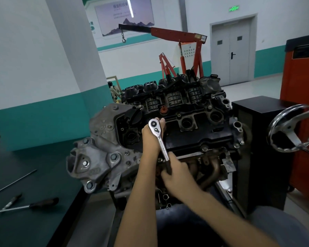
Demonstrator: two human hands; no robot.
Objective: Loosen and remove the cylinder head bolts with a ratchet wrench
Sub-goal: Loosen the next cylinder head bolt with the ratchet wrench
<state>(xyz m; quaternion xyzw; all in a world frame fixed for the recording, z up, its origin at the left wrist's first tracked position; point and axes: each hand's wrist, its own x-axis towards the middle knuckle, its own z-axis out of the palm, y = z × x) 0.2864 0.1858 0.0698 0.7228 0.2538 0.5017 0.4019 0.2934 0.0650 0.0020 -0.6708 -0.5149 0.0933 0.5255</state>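
A big engine (177, 125) is sitting in the middle, right in front of the person. Its black top cover is facing up and its grey metal end is pointing left. Behind it a red crane (178, 33) is standing by the far wall, with a hook hanging from its black arm. An orange cabinet (300, 113) is standing at the far right. A dark table (34, 166) is filling the left side, just beside the engine. A black box (260, 139) is standing to the right of the engine, and a shiny wheel (291, 129) is sticking out beside it.

Both bare arms are reaching forward to the engine. The ratchet wrench (162, 143) is resting over the left part of the black cover. Its round silver head is pointing away and its black handle is pointing back at the person. The right hand (177, 172) is wrapping its fingers tight round the black handle. The left hand (152, 135) is curling round the wrench just under the round head. That hand is hiding what the wrench is sitting on.

A screwdriver (27, 205) with a black handle is lying on the table. A smaller tool (12, 200) is lying just beside it, and a long thin rod (13, 182) is lying farther back. A small bolt (205, 149) is sitting in the near edge of the black cover, to the right of the wrench.
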